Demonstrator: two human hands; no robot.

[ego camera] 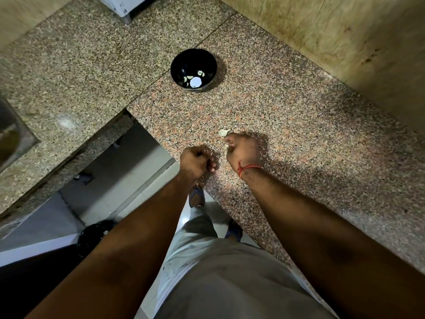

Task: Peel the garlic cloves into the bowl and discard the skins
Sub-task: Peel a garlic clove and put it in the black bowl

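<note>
A black bowl stands on the speckled granite counter and holds several pale peeled cloves. Nearer to me, a whitish garlic piece lies on the counter just beyond my right hand. That hand is curled, knuckles up, and a small white bit shows at its fingertips; a red thread is tied round the wrist. My left hand is a loose fist over the counter's edge, left of the right hand. Whether it holds anything is hidden by the fingers.
The counter turns a corner, with a gap to the floor at the lower left. A dark bin stands on the floor below. A steel sink sits at the far left, a white appliance at the back, and a stone wall on the right.
</note>
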